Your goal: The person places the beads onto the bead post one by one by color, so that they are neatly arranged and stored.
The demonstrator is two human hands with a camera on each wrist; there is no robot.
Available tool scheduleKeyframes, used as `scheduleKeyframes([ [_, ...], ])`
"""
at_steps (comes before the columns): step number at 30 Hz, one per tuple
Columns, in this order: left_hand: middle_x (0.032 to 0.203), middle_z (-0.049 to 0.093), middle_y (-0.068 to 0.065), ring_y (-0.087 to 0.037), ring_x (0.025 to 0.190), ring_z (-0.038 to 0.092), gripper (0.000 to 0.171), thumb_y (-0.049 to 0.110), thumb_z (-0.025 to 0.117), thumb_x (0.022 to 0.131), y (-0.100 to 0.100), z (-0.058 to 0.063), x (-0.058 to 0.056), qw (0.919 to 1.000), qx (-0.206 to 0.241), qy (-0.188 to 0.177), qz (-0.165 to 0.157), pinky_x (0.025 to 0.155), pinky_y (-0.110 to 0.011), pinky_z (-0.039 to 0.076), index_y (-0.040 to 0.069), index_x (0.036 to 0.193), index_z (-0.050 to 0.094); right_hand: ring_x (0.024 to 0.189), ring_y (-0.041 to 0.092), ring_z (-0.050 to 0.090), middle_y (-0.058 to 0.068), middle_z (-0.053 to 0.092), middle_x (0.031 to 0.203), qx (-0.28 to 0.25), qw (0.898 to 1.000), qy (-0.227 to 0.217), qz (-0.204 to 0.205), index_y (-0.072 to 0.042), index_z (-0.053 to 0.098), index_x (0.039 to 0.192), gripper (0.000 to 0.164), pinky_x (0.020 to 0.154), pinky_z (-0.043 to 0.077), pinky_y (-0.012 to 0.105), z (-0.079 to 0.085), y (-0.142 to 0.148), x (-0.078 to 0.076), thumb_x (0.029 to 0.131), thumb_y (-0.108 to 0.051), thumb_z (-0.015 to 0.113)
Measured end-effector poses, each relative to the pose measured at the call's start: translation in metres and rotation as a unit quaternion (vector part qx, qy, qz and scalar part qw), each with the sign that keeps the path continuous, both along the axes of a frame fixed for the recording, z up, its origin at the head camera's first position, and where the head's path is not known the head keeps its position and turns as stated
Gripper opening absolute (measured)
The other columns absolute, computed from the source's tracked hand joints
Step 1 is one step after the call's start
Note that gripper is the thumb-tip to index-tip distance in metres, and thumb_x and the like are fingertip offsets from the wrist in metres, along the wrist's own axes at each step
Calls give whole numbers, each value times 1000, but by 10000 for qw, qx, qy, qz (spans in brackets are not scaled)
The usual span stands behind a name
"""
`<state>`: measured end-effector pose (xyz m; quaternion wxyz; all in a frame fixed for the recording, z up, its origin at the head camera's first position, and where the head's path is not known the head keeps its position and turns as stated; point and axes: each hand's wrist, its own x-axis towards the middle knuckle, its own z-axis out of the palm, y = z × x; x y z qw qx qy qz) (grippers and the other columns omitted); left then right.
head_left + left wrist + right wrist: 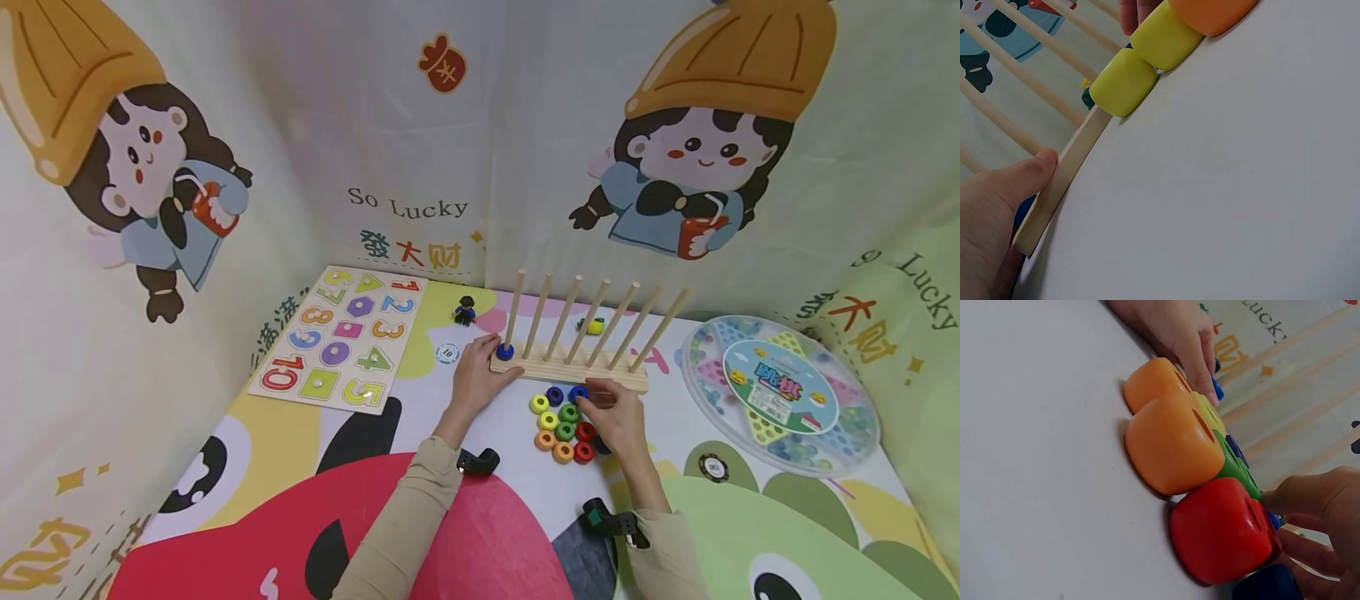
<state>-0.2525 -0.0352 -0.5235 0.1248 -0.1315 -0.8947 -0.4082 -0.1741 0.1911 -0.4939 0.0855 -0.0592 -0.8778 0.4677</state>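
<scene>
A wooden peg stand (581, 367) has a row of upright pegs, and a blue ring (506, 353) sits low on its leftmost peg. My left hand (477, 379) grips the stand's left end, the thumb (1041, 164) on its front edge. In front of the stand lies a cluster of yellow rings (539, 404), green rings (568, 413), orange rings (1175, 445), red rings (1219, 531) and dark blue rings (554, 396). At the cluster's back right, my right hand (619, 417) pinches a blue ring (574, 395), mostly hidden by fingers in the right wrist view.
A number and shape puzzle board (333, 342) lies at the left. A small toy figure (464, 312) and a round token (447, 354) are near the stand. Behind the pegs is a yellow-green toy (596, 326). Rightward are a round game box (780, 392) and a black chip (713, 468).
</scene>
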Motion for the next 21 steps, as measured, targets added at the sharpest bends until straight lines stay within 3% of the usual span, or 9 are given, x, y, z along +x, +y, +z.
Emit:
scheduleKeyframes([
  [13, 133, 58, -16, -32, 119, 55, 70, 39, 82, 79, -1, -2, 0, 10000, -38, 22, 10, 96, -43, 49, -1, 132, 60, 96, 34, 67, 21, 69, 107, 150, 9998, -117, -9, 3, 69, 115, 32, 83, 57, 44, -2, -3, -1, 86, -7, 75],
  [21, 133, 58, -16, -32, 118, 55, 70, 40, 82, 80, 0, -4, 0, 10000, -79, 46, 0, 93, -42, 50, -1, 132, 60, 91, 32, 68, 18, 71, 103, 205, 9995, 251, -54, 1, 71, 110, 28, 77, 59, 41, 8, -11, -5, 85, -11, 77],
])
